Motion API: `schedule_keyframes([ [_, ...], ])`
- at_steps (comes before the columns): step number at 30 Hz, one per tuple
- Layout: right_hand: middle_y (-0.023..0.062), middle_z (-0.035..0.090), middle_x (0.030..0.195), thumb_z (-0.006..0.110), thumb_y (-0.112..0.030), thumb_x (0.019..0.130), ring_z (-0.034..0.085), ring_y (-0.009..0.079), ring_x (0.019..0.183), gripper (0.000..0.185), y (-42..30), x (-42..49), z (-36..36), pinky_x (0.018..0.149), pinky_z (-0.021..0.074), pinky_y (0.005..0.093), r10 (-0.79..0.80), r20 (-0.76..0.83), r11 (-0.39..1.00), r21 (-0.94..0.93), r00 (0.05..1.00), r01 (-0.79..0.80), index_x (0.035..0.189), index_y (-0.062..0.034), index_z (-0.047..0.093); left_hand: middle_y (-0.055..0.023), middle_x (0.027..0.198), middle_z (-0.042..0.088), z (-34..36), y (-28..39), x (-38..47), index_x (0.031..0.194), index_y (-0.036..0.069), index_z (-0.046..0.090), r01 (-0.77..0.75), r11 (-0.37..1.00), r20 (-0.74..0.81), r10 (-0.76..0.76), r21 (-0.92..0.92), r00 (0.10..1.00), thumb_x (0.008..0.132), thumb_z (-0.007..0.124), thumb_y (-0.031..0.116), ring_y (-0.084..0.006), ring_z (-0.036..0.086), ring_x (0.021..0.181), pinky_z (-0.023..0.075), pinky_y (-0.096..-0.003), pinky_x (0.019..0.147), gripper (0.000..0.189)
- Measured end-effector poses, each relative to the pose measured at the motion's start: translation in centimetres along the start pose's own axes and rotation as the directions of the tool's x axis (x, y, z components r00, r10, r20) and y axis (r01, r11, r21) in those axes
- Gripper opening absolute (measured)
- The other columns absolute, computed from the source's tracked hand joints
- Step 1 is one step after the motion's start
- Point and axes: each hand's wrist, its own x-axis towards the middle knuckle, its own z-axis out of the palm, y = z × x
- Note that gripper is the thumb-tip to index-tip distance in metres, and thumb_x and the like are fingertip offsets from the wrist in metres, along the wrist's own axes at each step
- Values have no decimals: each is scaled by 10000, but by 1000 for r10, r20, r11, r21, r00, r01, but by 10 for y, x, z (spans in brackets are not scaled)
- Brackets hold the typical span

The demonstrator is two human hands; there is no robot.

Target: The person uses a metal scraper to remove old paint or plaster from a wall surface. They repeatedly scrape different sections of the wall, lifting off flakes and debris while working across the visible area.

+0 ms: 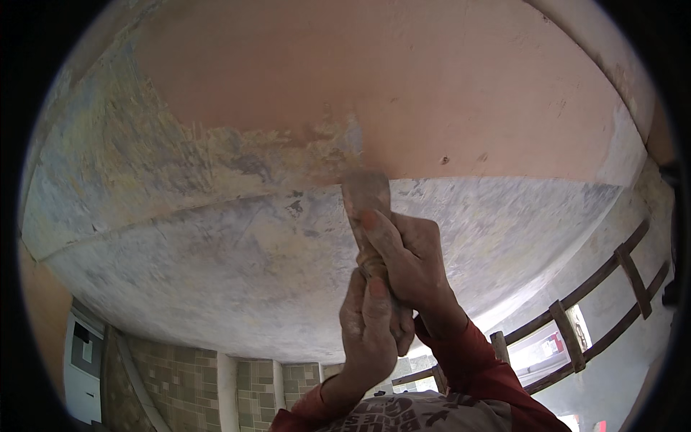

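Observation:
Both my hands are wrapped around one flat-bladed scraper (370, 190), which points away from me. My right hand (413, 248) is the upper one, its thumb lying along the base of the blade. Lower down, my left hand (367, 329) grips the handle, which the fingers mostly hide. The blurred blade end is at the lower edge of a pink painted surface (410, 108), where it meets a whitish-grey patchy surface (270, 264). Left of the blade, a stripped band (216, 156) shows rough yellowish and bluish layers with a ragged pink border.
A wooden ladder (564, 332) crosses the lower right, close to a bright opening (540, 348). At lower left are a white-framed panel (83, 367) and a surface with a block pattern (173, 378). A small hole (444, 160) marks the pink paint.

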Motion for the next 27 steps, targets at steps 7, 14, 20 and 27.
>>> schedule_keyframes([
  [7, -15, 581, 630, 659, -364, 1119, 479, 51, 567, 524, 1, 2, -1, 491, 379, 281, -134, 16, 990, 42, 991, 133, 736, -6, 662, -30, 636, 554, 0, -2, -2, 1357, -8, 506, 42, 996, -88, -36, 76, 995, 1197, 375, 417, -58, 390, 359, 298, -225, 307, 472],
  [14, 16, 627, 640, 631, -309, 1126, 536, 62, 580, 480, 3, 3, -2, 513, 418, 273, -160, 15, 977, 144, 987, 156, 773, 11, 686, -19, 614, 548, 3, -1, -3, 1326, 4, 523, 30, 996, -114, -20, 87, 993, 1188, 405, 449, -54, 398, 361, 304, -231, 304, 481],
  [20, 14, 610, 637, 638, -338, 1124, 529, 67, 574, 507, 5, 3, -2, 509, 436, 282, -58, 46, 997, -43, 997, 60, 758, 12, 659, -25, 662, 558, 6, 0, -4, 1341, 20, 509, -12, 999, -52, 13, 30, 999, 1199, 386, 375, -55, 416, 376, 323, -228, 303, 401],
  [27, 8, 615, 644, 625, -343, 1132, 538, 60, 593, 517, 2, 3, 1, 510, 423, 272, 28, 42, 998, -51, 999, -25, 748, 1, 663, -41, 683, 571, 3, 0, -4, 1265, 34, 521, 4, 999, -36, -5, -36, 999, 1194, 407, 392, -55, 412, 381, 327, -223, 305, 383],
])
